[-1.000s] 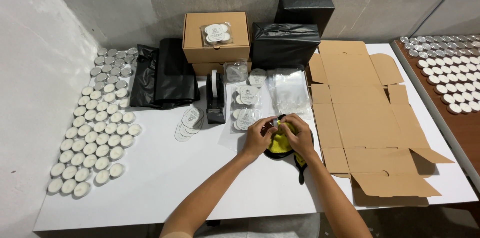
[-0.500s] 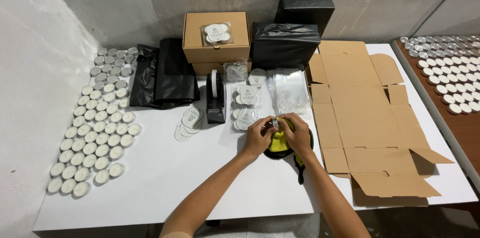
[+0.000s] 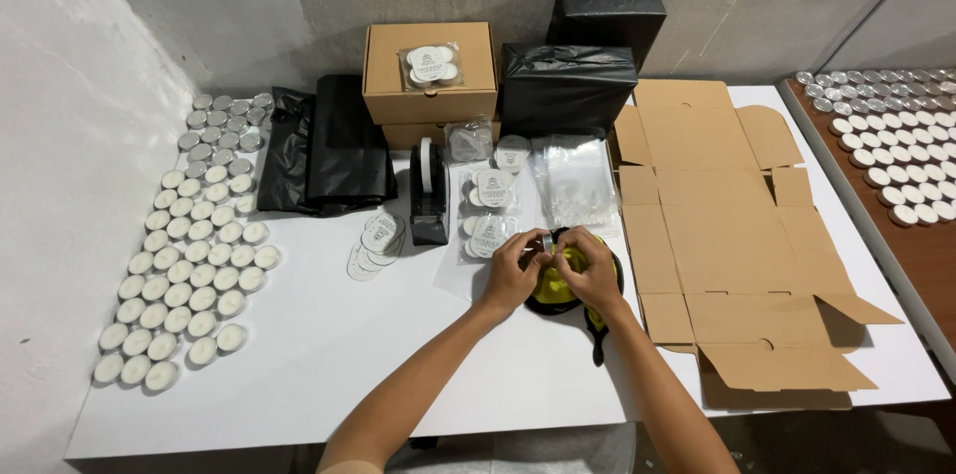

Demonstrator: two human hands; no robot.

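Small item [image 3: 547,241] between fingers [image 3: 530,247] too tiny to identify.

Matt brown cardboard box [image 3: 430,76]; glossy black plastic bags [image 3: 324,143]; smooth white table [image 3: 299,364].

Both hands [image 3: 553,270] on a small tealight [image 3: 547,241]

Both forearms are bare to the elbow, with no sleeves, gloves, rings or watch showing.
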